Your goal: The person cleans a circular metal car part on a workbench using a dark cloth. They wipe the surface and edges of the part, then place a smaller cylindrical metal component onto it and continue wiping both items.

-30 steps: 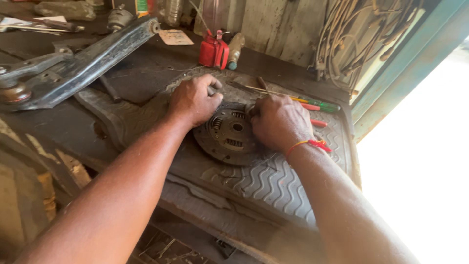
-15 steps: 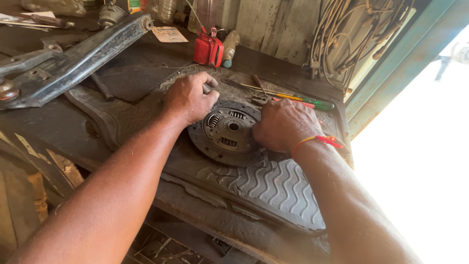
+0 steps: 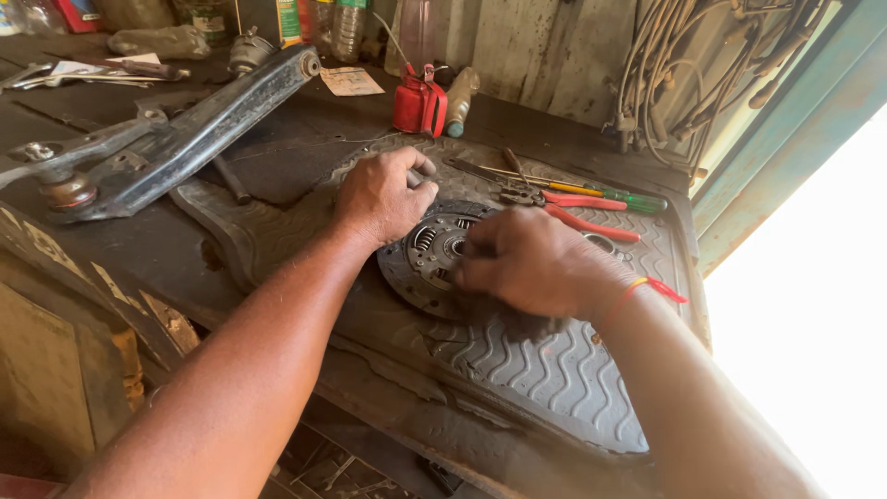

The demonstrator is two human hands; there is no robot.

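Near edge: a worn dark workbench [image 3: 277, 157] ends just below the forearms, and a grey rubber mat with wavy ribs [image 3: 554, 370] lies close along that edge.
Right hand: the right hand [image 3: 531, 263] lies palm down over the right half of a round dark metal clutch disc with coil springs [image 3: 427, 259], fingers curled onto its hub; a red thread circles the wrist.
Left hand: the left hand [image 3: 379, 196] is clenched at the disc's far left rim; what it grips is hidden.
Disc: flat on the mat, between both hands, centre of the bench.
Open room: bare mat shows near and right of the disc, while the bench's right edge meets a bright doorway.
Right, farther: red-handled pliers [image 3: 577, 214] and a green-and-yellow screwdriver [image 3: 601, 194] lie just beyond the right hand.
Left, farther: a long grey steel suspension arm [image 3: 185, 139] slants across the bench, well apart from the disc.
Far: a red oil can [image 3: 420, 103] stands by a corrugated wall; cables [image 3: 684, 74] hang at far right.
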